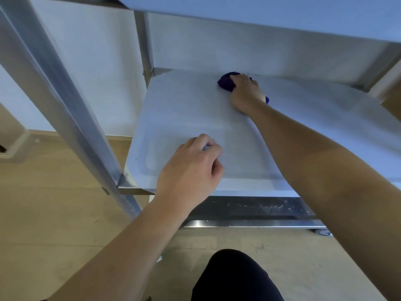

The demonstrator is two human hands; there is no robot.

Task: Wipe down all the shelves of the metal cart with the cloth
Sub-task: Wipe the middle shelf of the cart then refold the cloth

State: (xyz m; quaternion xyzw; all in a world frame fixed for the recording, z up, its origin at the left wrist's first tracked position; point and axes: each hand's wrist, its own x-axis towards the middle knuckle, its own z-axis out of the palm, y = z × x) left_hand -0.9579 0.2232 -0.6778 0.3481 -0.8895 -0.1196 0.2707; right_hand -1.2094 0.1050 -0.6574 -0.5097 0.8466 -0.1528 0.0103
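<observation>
Knee (234, 276), dark trousers: 6 o'clock, nearest, over wooden floor (54, 213).
Metal cart, front post (65, 101): runs from 10 o'clock down toward centre.
Lower shelf (249, 208): front edge only, just below centre, spotted with droplets.
Left hand (191, 170): centre, fingers curled under, resting on near part of middle shelf (184, 109); nothing seen in it.
Right hand (245, 92): 1 o'clock, arm stretched across shelf, fingers bent over purple cloth (225, 82), pressing it on the shelf by the far rim.
Upper shelf (260, 16): underside, 12 o'clock.
</observation>
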